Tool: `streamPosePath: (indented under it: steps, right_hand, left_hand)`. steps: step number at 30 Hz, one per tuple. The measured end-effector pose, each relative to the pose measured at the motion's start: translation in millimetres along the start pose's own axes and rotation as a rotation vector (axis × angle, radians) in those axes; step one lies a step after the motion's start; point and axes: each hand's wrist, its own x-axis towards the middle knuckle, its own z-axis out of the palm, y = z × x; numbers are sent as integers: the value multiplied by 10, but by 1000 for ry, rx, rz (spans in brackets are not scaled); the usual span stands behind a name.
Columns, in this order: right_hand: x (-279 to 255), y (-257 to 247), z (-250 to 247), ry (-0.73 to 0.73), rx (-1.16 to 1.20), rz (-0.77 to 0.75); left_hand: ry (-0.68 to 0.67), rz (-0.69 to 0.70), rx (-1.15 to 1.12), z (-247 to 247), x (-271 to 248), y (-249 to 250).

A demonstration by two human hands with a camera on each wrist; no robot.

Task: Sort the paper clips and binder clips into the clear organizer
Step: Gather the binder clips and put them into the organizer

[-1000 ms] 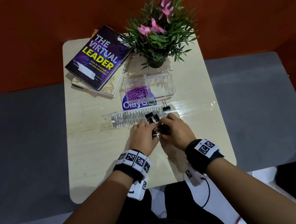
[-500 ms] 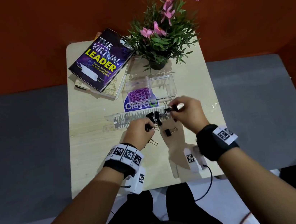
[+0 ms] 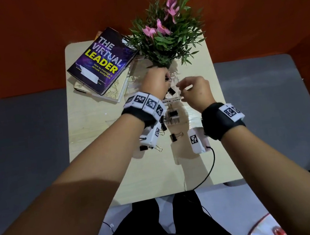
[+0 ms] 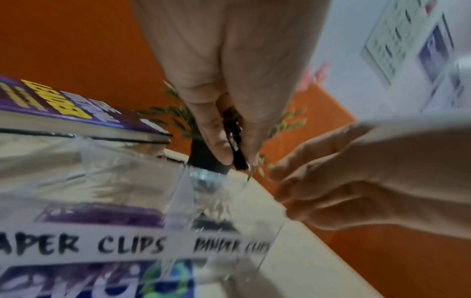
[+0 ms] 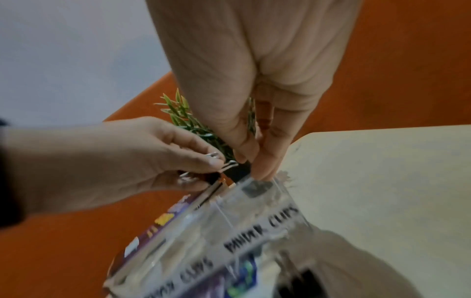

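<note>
The clear organizer stands in front of the plant, with strips reading PAPER CLIPS and BINDER CLIPS. Purple paper clips fill its left compartment. A black binder clip lies in the right one. My left hand hovers over that compartment and pinches a black binder clip whose silver handles stick out. My right hand hangs beside it with loosely curled fingers, and I see nothing in it. Several binder clips lie loose on the table nearer me.
A potted plant with pink flowers stands right behind the organizer. A stack of books lies at the back left. A clear plastic sheet lies under the loose clips. The table's edge is at the left.
Both hands rose from the clip pile and moved back over the organizer. The left carried a binder clip there. The clip the right hand pinched earlier is no longer in it.
</note>
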Motion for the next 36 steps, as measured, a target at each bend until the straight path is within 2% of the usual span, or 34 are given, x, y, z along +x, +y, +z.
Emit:
streamPosePath:
  steps: [2, 4, 7, 10, 12, 15, 17, 24, 32, 36]
  right_hand:
    - [-160, 123, 48, -50, -47, 7]
    - [-306, 217, 143, -169, -174, -47]
    - [-418, 318, 341, -336, -339, -208]
    - [-477, 358, 495, -470, -488, -280]
    - [-516, 347, 531, -517, -617, -314]
    - [-560, 363, 543, -469, -709, -392]
    - [-585, 423, 537, -422, -642, -424]
    - [-746, 573, 540, -433, -417, -334]
    - [-743, 597, 531, -416, -267, -204]
    - [-729, 573, 536, -415, -251, -217]
  left_hand:
    - [-91, 37, 136, 124, 25, 3]
    - [-133, 63, 218, 189, -7, -46]
    - [-108, 101, 169, 130, -183, -154]
    - [-39, 102, 87, 43, -582, -372]
    - [-98, 45, 132, 50, -906, -589]
    - [-330, -114, 222, 194, -1281, -890]
    - [-375, -150, 258, 329, -1374, -943]
    - [-262, -69, 206, 676, -1229, -747]
    - [-172, -143, 4, 725, -1223, -859]
    - [-165, -135, -12, 706, -1209, -870]
